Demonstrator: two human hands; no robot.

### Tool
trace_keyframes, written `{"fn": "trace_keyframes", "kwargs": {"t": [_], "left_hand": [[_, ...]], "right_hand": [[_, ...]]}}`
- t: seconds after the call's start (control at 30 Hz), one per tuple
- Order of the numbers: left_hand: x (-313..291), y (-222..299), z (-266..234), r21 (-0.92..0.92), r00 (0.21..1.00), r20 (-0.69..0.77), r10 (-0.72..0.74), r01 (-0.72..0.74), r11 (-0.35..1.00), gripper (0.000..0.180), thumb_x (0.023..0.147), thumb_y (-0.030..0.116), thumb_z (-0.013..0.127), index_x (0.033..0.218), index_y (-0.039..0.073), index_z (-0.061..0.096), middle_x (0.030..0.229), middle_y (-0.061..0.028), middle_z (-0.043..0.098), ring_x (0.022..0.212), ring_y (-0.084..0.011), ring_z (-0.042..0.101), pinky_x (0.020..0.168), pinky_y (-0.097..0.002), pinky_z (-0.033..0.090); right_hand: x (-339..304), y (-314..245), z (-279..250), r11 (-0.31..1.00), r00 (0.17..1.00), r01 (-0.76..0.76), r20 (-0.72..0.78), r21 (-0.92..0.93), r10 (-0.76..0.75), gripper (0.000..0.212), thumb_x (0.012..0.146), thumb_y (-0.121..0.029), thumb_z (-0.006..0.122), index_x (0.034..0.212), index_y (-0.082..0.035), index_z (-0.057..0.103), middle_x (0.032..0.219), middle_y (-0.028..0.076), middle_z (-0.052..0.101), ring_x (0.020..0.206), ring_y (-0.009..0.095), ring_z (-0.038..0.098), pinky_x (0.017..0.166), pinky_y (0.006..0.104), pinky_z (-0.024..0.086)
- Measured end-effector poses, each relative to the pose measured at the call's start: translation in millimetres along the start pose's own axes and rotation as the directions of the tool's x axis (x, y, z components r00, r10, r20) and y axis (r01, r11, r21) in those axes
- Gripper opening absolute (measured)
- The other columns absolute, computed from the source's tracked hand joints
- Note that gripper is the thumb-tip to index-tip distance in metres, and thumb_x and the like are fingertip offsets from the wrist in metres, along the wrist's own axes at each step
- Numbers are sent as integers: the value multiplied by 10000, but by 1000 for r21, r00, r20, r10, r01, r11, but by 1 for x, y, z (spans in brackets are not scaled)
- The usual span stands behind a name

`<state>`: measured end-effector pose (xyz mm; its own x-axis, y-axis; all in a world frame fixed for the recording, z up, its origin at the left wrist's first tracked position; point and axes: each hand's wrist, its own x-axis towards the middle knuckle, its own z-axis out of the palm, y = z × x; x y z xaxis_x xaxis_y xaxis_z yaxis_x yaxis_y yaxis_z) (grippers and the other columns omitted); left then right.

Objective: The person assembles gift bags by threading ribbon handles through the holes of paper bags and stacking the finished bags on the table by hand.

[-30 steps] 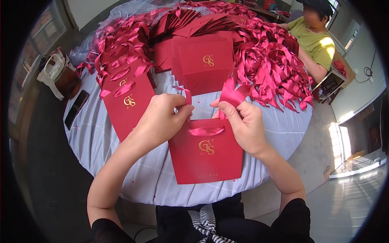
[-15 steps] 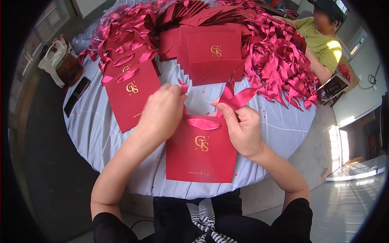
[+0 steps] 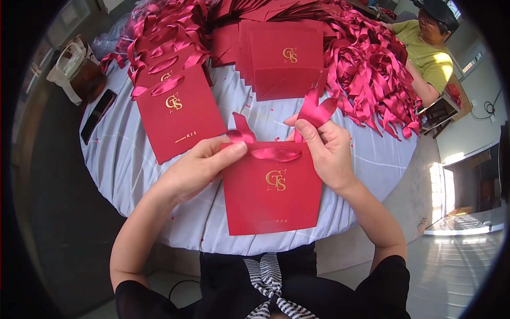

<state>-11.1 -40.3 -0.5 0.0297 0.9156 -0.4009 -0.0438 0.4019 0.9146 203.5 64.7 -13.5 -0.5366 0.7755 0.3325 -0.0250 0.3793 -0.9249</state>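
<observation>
Between left grip [image 3: 206, 164] and right grip [image 3: 330, 154], bag [image 3: 273, 199]

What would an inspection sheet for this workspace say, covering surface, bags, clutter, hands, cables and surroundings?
Surface: creased pale cloth over a rounded table.
Bags: red bag with gold emblem in front; overlapping red bags at left; folded stack behind.
Clutter: dark phone at left; heaped ribbons at far right.
Left hand: thumb over the front bag's upper left corner.
Right hand: gripping ribbon above the upper right corner.
Cables: dark cable by the right wall.
Surroundings: another person at far right.
</observation>
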Motion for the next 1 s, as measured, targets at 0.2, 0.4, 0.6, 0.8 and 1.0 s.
{"fn": "trace_keyframes", "kwargs": {"t": [0.2,0.4,0.6,0.8,1.0], "left_hand": [[17,10,18,-198,983,109,145,-122,973,348,907,164,641,1216,18,573,1216,-110,608,1092,-194,607,964,-343,487],[17,3,19,-329,981,147,123,-69,942,553,801,-7,717,1298,13,475,1280,-129,548,1135,-191,580,1001,-337,470],[17,-5,16,-348,958,178,226,-154,925,502,843,-11,669,1290,27,446,1163,-100,603,1067,-154,591,939,-303,475],[13,-5,17,-336,940,173,295,-225,915,433,866,-29,625,1250,18,430,1146,-95,603,1055,-148,594,914,-303,486],[8,-5,19,-286,937,152,315,-263,921,420,873,-61,590,1246,16,414,1141,-95,596,1078,-150,582,922,-305,483]], "right_hand": [[18,8,-38,884,962,-260,-27,-388,271,430,980,-381,507,841,8,626,701,77,619,659,148,591,592,294,448],[8,-54,-33,771,980,192,73,-607,-186,148,812,-130,697,817,-12,608,785,115,561,705,280,586,625,362,462],[5,-47,6,735,927,341,341,-586,-158,197,763,-98,715,896,-41,582,855,94,537,800,283,552,725,385,444],[4,-61,15,698,937,277,346,-661,-45,172,773,-88,701,874,-37,571,847,93,527,796,280,546,719,382,422],[7,-66,18,670,935,261,355,-695,4,88,810,-79,665,835,-19,605,810,110,537,788,284,553,717,385,428]]}}
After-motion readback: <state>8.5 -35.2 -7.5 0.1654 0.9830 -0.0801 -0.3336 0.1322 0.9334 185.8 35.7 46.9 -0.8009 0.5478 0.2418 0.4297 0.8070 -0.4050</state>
